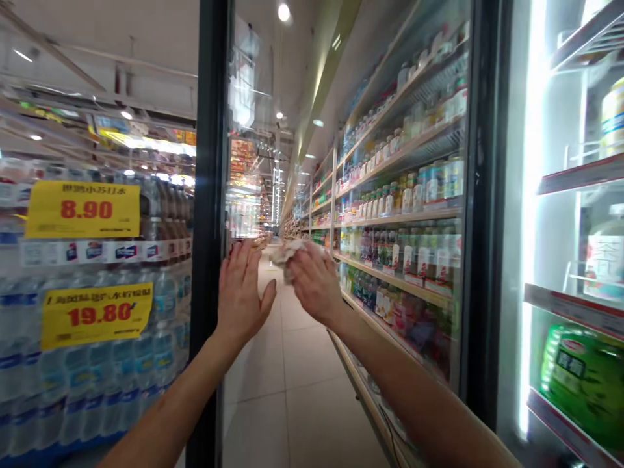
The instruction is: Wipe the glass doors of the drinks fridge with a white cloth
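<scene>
A tall glass door in a dark frame stands in front of me, with an aisle and shelves showing in its glass. My left hand lies against the pane beside the left frame bar, fingers stretched out, holding nothing. To its right, my right hand presses a pale, crumpled cloth to the glass, its fingers bent over it. Part of the cloth is hidden under the fingers.
At the right is a lit cooler shelf with bottles and a green multipack. On the left, stacked packs of bottled water carry a yellow price sign and a lower yellow price sign. Tiled floor shows in the glass.
</scene>
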Demonstrator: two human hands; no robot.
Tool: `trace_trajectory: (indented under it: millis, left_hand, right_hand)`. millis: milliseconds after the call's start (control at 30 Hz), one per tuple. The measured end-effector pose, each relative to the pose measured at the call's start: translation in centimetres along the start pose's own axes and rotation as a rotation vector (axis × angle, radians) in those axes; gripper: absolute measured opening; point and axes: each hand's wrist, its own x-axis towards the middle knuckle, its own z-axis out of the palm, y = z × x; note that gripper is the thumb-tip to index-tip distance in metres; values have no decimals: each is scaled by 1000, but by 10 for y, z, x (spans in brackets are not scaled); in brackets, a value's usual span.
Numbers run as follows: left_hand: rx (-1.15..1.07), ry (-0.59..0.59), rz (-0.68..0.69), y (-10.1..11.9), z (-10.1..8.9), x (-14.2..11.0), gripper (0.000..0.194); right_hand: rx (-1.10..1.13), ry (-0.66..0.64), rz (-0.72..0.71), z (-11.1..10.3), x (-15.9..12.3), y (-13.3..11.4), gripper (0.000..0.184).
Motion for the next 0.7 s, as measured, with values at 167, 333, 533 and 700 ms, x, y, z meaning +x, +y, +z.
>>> trace_trajectory:
  millis: [167, 333, 533, 700]
  left_hand:
    - [58, -42, -60, 2, 11, 8, 60]
    - [69, -60, -58, 12, 18, 12, 61]
    - [50, -55, -39, 27, 30, 15, 61]
    - [42, -55, -34, 37, 38, 22, 60]
  right_hand:
    - [-119, 124, 355, -8, -10, 35, 44]
    - [-82, 19, 222, -21, -38, 60, 44]
    - [-153, 224, 561, -32, -41, 102, 46]
    - [-108, 71, 244, -31, -50, 105, 42]
